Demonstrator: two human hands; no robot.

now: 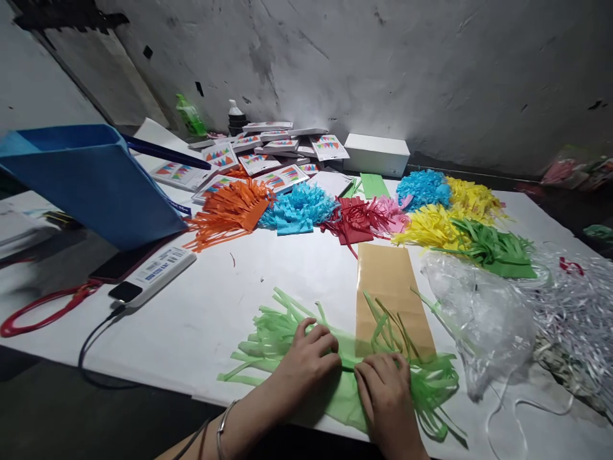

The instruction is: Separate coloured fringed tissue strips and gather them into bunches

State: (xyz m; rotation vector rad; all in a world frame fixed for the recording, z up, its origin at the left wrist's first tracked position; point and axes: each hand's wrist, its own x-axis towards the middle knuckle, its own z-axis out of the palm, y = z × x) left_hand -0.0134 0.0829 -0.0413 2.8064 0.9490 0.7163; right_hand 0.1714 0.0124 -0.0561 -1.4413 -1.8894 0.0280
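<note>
A sheet of light green fringed tissue paper (271,335) lies at the table's front edge, its cut strips spread to the left and right. My left hand (311,351) presses on its middle with curled fingers. Just to the right, my right hand (385,386) has its fingers bent and held together on the same paper. Between my fingertips runs a narrow, darker folded or rolled line of the paper. The fingertips' undersides are hidden. A tan card (390,287) lies behind my right hand, with some green strips over it.
Fringed tissue bundles line the back: orange (234,207), light blue (299,207), red (354,220) and green (502,249). A clear plastic bag (483,319) lies right, beside silvery strips (569,313). At left are a power bank (156,275) with cable and a blue bin (90,185).
</note>
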